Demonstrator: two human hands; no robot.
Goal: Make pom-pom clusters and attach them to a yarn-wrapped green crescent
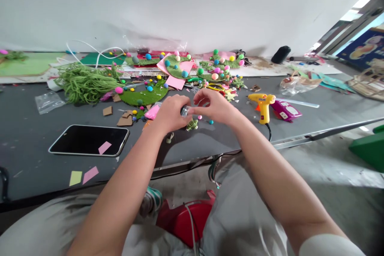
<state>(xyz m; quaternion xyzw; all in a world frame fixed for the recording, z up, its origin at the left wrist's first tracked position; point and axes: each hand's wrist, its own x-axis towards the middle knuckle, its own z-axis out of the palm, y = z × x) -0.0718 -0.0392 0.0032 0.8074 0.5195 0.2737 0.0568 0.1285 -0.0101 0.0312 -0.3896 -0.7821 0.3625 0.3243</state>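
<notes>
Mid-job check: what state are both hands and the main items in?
Left hand: curled around small shiny item
Right hand: fingers curved, thumb tip beside it
Phone: flat, screen dark
Glue gun: on its side, cord attached, heat unclear
Green yarn: loosely heaped
Clear bag at left: crumpled

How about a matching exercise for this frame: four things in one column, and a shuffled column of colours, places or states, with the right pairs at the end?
Things:
1. Phone
2. Glue gun
3. Yarn bundle
4. Left hand

Descriptions:
A. Curled around a small shiny item
B. Lying flat, with a pink paper piece on top
C. Green and tangled
D. Yellow, next to a purple packet

Right pairs: 1-B, 2-D, 3-C, 4-A
</notes>
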